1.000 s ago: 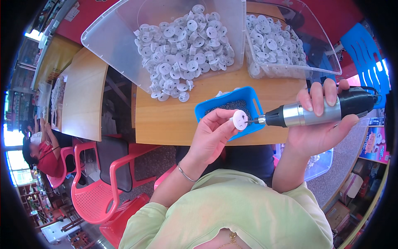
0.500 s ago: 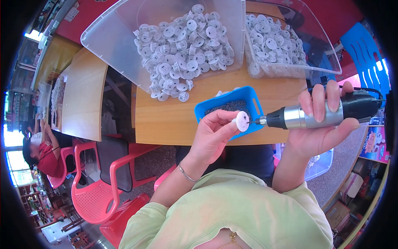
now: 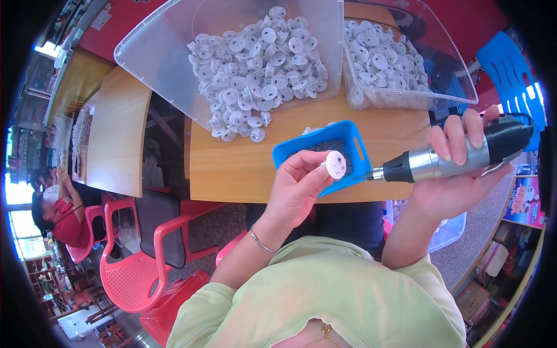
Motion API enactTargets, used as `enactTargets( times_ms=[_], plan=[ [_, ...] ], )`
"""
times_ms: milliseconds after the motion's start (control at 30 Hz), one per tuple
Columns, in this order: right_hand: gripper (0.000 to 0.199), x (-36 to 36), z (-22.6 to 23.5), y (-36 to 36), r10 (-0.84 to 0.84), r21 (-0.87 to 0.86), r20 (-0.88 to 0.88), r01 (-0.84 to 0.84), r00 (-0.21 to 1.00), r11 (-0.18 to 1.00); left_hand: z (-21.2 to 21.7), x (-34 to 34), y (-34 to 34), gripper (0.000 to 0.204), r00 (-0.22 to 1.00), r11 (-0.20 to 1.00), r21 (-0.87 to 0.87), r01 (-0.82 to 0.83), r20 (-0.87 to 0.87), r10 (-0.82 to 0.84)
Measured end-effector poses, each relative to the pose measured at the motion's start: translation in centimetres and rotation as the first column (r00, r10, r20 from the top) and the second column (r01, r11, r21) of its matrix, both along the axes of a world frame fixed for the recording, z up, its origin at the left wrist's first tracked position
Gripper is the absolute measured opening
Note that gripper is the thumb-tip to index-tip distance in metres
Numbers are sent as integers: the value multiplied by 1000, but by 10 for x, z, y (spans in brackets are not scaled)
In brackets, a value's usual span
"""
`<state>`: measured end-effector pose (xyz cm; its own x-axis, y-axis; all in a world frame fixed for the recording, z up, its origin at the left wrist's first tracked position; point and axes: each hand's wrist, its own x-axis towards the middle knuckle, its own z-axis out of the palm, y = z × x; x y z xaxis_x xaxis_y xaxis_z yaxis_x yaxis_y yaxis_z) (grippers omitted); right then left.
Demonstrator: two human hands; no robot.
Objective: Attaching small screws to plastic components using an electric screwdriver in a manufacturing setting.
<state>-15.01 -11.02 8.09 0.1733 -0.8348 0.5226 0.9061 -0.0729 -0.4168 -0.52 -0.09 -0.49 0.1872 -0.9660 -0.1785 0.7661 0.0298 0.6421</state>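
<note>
Between the thumb and fingers of my left hand (image 3: 299, 188) is a round white plastic cap (image 3: 336, 165), its flat face with small dark holes turned to the right. My right hand (image 3: 458, 168) grips a silver and black electric screwdriver (image 3: 426, 165), held nearly level. Its tip (image 3: 374, 174) points left at the cap and stands a short way off, not touching. Beneath the cap sits a blue plastic basket (image 3: 362, 152) holding many small dark screws (image 3: 331, 147), partly hidden by my left hand.
A large clear bin (image 3: 156, 64) heaped with white plastic caps (image 3: 255, 75) stands on the wooden table (image 3: 232, 174). Beside it is a second clear bin (image 3: 464, 87) of similar parts. Red chairs (image 3: 133, 284) are at the left, where another person (image 3: 61, 214) sits at a table.
The screwdriver has drawn back to the right, its tip leaving the cap. My left hand has turned the cap slightly, showing more of its face.
</note>
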Motion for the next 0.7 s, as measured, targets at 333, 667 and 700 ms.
enactTargets(
  times_ms=[333,667,700],
  plan=[
    [62,1,1,-1,44,-51,-45,-46,998,998,-2,1,2,16,999,1000,23,8,-40,-7],
    [63,3,-4,-5,129,-140,-45,-134,991,981,-1,0,2,16,999,1000,19,5,-37,-5],
    [63,3,-4,-4,130,-139,-45,-135,991,981,0,0,2,17,1000,1000,24,6,-27,-6]
  ],
)
